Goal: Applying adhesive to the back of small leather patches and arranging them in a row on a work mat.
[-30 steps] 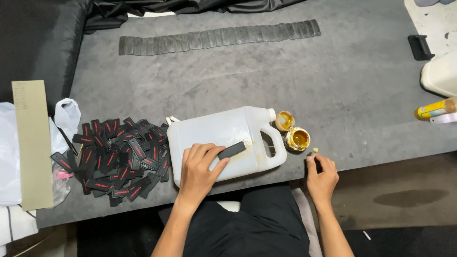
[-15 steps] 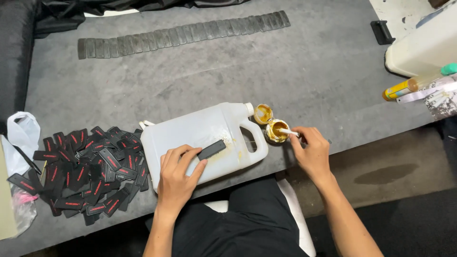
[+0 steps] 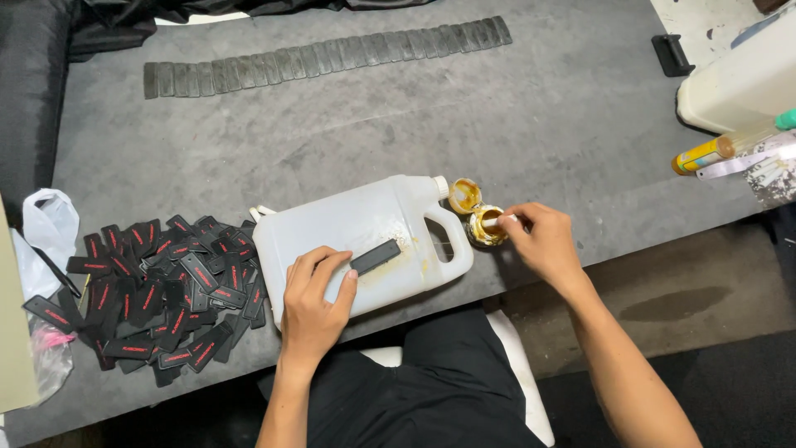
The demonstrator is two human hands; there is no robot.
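Note:
A white plastic jug [image 3: 348,224] lies on its side on the grey table. My left hand [image 3: 315,294] rests on it and pins a small black strip [image 3: 375,256] flat against its side with the fingertips. My right hand [image 3: 539,241] pinches a thin white stick whose tip dips into a small open pot of yellow glue [image 3: 483,226] beside the jug's handle. A second small glue-stained lid or pot [image 3: 464,195] sits just behind it, next to the jug's cap.
A heap of black strips with red marks [image 3: 149,290] lies left of the jug. A long row of black strips [image 3: 323,54] runs along the far side. A white plastic bag [image 3: 46,228] is at the left, a white machine [image 3: 738,83] and yellow tube [image 3: 696,153] at the right.
My right hand moved from the table's front edge up to the glue pot and put the stick's tip in it. My left hand stayed on the strip.

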